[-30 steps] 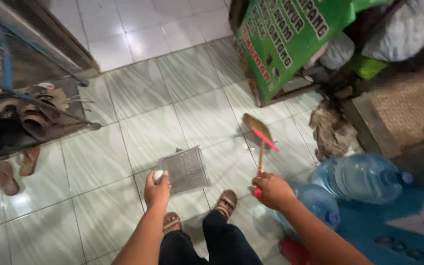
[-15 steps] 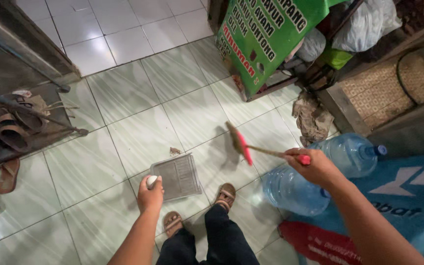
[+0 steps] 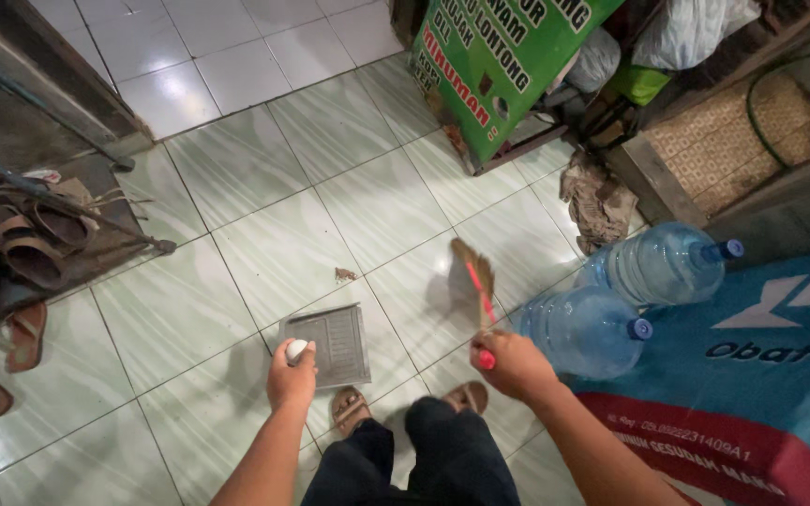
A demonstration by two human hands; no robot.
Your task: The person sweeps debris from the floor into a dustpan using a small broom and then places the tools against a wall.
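My left hand grips the white handle end of a grey dustpan that lies flat on the pale green tiled floor, just ahead of my sandalled feet. My right hand holds the red handle of a small hand broom; its brown bristles point away from me and rest on the tile to the right of the pan. A small brown scrap of litter lies on the floor beyond the dustpan's far edge.
Two large clear water jugs lie on their sides at the right, next to a blue and red banner. A green signboard leans at the back. A crumpled rag lies near a wooden bench. Sandals crowd a rack at left.
The broom has swung back towards me, from the right near the jugs to beside the dustpan. My left hand stays on the dustpan handle. The view has tilted a little.
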